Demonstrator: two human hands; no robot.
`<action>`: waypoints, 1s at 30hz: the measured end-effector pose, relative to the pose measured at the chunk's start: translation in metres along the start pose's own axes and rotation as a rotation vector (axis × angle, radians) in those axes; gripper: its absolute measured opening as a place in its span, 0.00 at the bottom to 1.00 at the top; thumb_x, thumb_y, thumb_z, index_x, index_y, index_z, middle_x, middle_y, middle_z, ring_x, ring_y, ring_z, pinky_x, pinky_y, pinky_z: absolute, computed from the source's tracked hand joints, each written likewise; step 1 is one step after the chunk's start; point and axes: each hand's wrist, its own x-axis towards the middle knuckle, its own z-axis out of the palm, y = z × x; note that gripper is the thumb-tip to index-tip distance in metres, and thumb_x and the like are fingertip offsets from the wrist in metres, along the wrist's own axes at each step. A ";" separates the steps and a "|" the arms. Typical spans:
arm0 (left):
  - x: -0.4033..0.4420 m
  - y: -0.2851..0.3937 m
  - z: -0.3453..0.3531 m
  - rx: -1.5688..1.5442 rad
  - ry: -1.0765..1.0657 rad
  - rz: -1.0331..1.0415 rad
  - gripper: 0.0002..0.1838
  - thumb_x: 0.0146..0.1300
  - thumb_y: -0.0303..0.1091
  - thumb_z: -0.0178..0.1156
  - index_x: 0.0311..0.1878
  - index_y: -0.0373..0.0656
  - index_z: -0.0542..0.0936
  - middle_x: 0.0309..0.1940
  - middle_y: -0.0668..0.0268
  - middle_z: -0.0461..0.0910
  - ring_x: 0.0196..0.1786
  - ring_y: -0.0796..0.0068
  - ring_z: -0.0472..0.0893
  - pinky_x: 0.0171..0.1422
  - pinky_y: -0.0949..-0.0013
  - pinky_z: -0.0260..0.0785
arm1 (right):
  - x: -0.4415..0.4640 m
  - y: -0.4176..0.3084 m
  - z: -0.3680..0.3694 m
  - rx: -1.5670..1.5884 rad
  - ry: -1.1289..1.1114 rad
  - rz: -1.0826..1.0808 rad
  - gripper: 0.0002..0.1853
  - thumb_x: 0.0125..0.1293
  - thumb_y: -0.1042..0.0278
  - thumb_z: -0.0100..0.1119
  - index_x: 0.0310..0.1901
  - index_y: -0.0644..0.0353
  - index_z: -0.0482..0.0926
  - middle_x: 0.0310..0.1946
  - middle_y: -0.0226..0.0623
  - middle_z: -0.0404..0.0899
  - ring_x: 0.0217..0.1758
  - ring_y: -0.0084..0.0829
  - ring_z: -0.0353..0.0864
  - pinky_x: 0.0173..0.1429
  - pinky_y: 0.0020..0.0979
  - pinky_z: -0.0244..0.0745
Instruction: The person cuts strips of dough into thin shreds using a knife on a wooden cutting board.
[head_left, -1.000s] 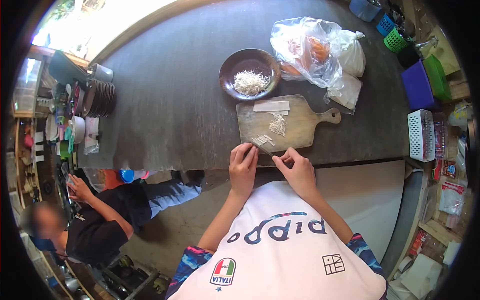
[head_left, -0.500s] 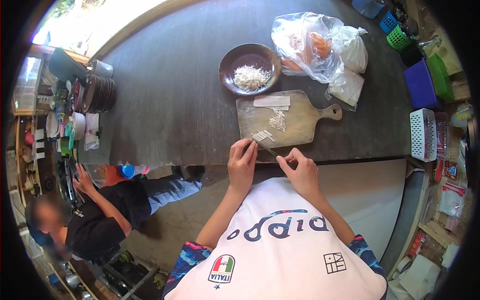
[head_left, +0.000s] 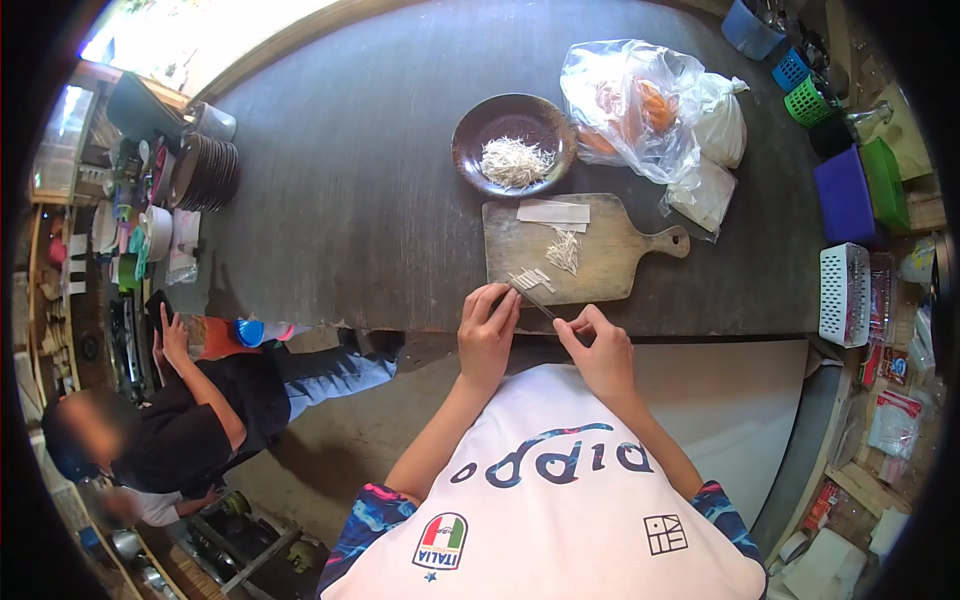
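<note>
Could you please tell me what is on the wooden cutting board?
On the cutting board: flat pale strips toward the far edge, a loose pile of thin sticks mid-board, and short pieces near the left hand. The wood beneath them is hidden.

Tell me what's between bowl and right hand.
Head view: board, with white strips and slivers on it, lies between bowl and right hand.

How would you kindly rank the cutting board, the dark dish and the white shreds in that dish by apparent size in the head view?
1. Cutting board, handle included
2. Dark dish
3. White shreds
</note>
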 end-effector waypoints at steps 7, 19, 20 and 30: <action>0.001 -0.001 0.000 0.012 0.004 0.003 0.10 0.66 0.24 0.76 0.51 0.38 0.93 0.53 0.63 0.88 0.59 0.57 0.87 0.62 0.57 0.83 | 0.009 -0.008 0.001 0.018 -0.024 -0.020 0.20 0.76 0.44 0.71 0.41 0.55 0.86 0.34 0.42 0.93 0.41 0.52 0.94 0.47 0.51 0.85; -0.001 -0.004 0.002 -0.008 0.019 0.008 0.10 0.67 0.24 0.76 0.50 0.37 0.93 0.53 0.62 0.89 0.59 0.58 0.88 0.62 0.57 0.84 | 0.005 -0.009 -0.001 -0.016 -0.031 0.008 0.20 0.76 0.44 0.71 0.41 0.55 0.86 0.33 0.42 0.92 0.40 0.52 0.94 0.46 0.52 0.85; -0.002 -0.004 0.001 -0.004 0.023 0.011 0.10 0.67 0.24 0.76 0.50 0.37 0.93 0.53 0.62 0.89 0.59 0.58 0.88 0.62 0.57 0.84 | 0.003 -0.006 -0.001 -0.015 -0.031 0.011 0.20 0.76 0.44 0.71 0.41 0.55 0.86 0.34 0.42 0.93 0.41 0.52 0.94 0.46 0.52 0.85; 0.002 -0.004 -0.001 -0.018 0.002 0.001 0.11 0.65 0.22 0.76 0.50 0.37 0.93 0.53 0.61 0.89 0.58 0.57 0.88 0.63 0.56 0.83 | 0.006 -0.011 -0.001 -0.006 -0.029 0.000 0.20 0.75 0.44 0.72 0.42 0.56 0.86 0.34 0.42 0.93 0.41 0.52 0.94 0.46 0.51 0.85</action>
